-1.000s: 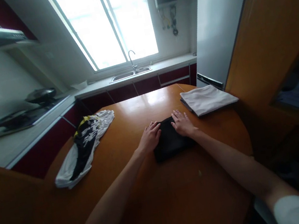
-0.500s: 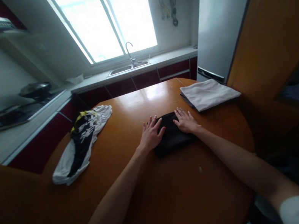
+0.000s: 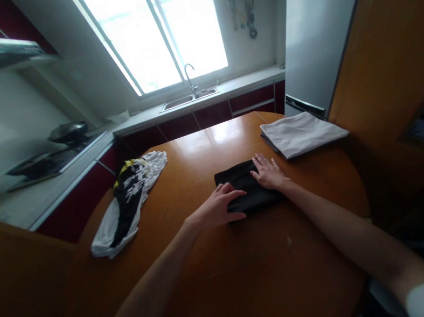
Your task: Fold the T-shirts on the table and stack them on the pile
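A folded black garment (image 3: 248,187) lies flat as a compact rectangle on the wooden table (image 3: 218,288). My right hand (image 3: 267,172) rests on its right part, palm down with the fingers stretched out. At the near left corner of the black cloth is my left hand (image 3: 220,206), its thumb and fingers apart in a loose C shape. Whether the left hand touches the cloth, I cannot tell. The exact kind of garment does not show.
On the table's left lies a crumpled white and black garment (image 3: 130,205) with yellow parts. A folded white cloth (image 3: 304,133) lies at the right, over something darker. Beyond stand a sink (image 3: 189,98), a stove with pans (image 3: 68,133) and a fridge (image 3: 315,25).
My left hand has left the top of the black cloth and come nearer to its front left corner, the thumb now spread from the fingers. My right hand stays on the cloth.
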